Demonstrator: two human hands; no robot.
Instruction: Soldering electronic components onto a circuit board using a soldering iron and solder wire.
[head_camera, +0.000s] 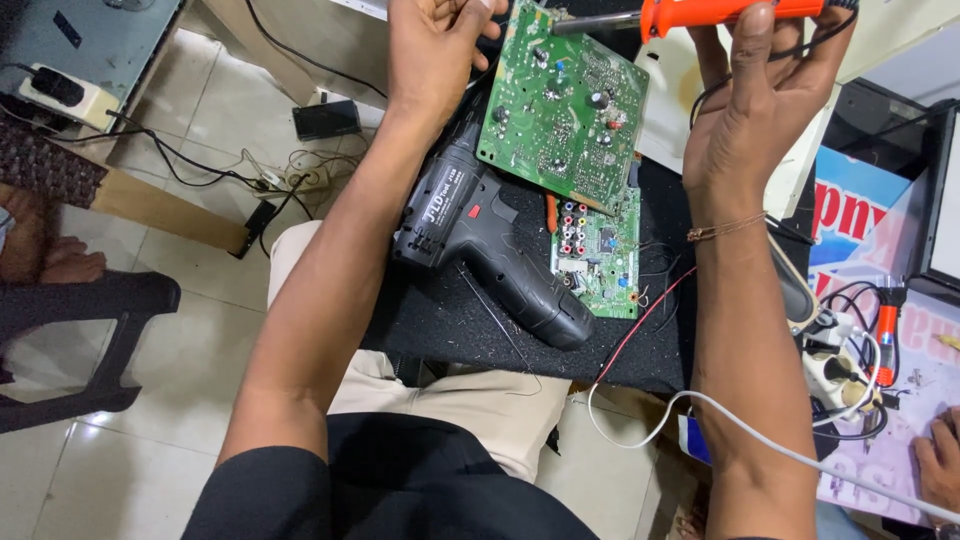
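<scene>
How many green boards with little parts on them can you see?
2. The large green board is tilted up in the left hand. The smaller green board lies flat on the black mat below it, partly covered.

A white label (443, 199) with dark print is seen on the side of the black drill (480, 245), beside a small red mark. At the right edge, a printed sheet (850, 215) in blue, white and red is laid flat, partly covered by cables. A dark-framed screen (945, 190) with a pale face is seen at the far right, cut off by the picture's edge.
</scene>
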